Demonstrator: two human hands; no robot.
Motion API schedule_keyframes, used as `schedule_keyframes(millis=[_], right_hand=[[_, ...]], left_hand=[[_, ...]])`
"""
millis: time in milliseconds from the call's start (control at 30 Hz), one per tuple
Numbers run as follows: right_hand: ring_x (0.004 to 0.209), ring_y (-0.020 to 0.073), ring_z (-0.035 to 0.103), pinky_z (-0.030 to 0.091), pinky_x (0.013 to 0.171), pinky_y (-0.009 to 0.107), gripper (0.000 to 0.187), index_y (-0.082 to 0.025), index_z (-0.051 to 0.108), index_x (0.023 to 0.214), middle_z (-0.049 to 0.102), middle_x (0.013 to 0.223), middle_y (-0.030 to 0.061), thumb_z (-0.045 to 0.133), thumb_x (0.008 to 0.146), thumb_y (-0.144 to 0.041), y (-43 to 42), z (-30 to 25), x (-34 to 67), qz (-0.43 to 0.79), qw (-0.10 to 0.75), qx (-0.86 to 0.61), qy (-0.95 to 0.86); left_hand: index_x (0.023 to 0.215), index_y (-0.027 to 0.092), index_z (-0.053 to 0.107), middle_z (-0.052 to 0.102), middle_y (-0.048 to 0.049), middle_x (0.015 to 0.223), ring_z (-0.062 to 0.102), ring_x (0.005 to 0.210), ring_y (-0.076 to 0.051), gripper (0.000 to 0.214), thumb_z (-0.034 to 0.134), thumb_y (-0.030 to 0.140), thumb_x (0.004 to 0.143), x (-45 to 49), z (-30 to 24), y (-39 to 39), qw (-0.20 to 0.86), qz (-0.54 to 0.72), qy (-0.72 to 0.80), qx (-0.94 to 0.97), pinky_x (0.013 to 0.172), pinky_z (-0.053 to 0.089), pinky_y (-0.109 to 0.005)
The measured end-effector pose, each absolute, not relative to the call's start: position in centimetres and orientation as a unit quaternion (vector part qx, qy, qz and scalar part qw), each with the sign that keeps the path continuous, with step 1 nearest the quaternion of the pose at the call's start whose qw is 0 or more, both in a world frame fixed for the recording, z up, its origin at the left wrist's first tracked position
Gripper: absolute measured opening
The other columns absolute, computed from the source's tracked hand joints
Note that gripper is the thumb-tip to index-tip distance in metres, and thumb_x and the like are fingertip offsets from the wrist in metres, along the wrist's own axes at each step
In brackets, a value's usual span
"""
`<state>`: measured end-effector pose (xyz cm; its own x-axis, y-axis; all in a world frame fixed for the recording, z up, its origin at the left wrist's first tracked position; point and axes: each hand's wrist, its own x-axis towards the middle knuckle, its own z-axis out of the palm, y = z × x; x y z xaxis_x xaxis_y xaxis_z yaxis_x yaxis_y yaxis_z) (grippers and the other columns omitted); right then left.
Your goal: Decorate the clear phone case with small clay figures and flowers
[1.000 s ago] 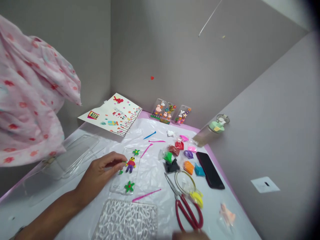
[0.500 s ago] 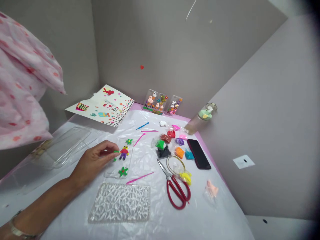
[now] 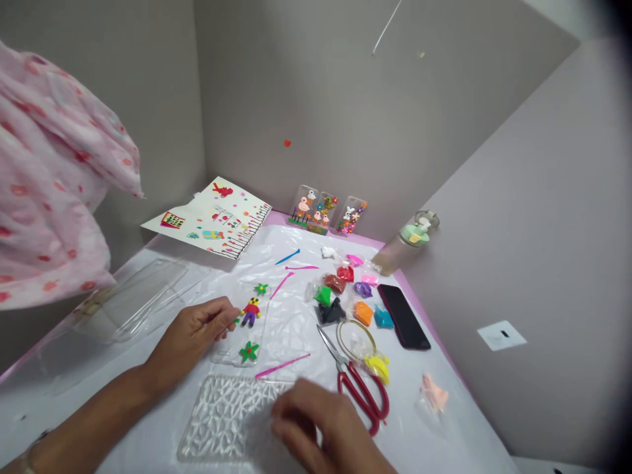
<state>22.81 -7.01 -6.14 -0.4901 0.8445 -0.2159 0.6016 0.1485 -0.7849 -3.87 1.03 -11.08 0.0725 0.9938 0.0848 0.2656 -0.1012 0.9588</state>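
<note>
My left hand rests on the white sheet, its fingertips pinched at a small green clay bit on the left edge of a clear phone case. The case carries a little clay figure and two green flowers. My right hand has come in at the bottom, fingers curled over the right end of a clear textured sheet. I cannot see anything in it. A pink clay tool lies just beyond it.
Red-handled scissors lie right of my right hand. Several bagged clay lumps, a dark phone, a bottle, decorated cases and a picture card stand farther back. Pink floral cloth hangs at left.
My right hand has come into view from the bottom edge and now lies over the textured sheet. My left hand stays pinched at the case; the view has shifted slightly.
</note>
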Motion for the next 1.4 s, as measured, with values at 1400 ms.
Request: schedule_keyframes(millis=[1400], right_hand=[[0.074,0.0132,0.058,0.044,0.07,0.024,0.015,-0.016,0.072,0.084,0.07,0.08,0.0008,0.078,0.075,-0.025,1.7,-10.0,15.0,0.636,0.436,-0.434,-0.466]], left_hand=[[0.101,0.028,0.066,0.066,0.0045,0.093,0.067,0.086,-0.012,0.014,0.056,0.02,0.108,-3.2,-12.5,0.3,0.305,0.445,0.425,0.726,0.08,0.051,-0.02]])
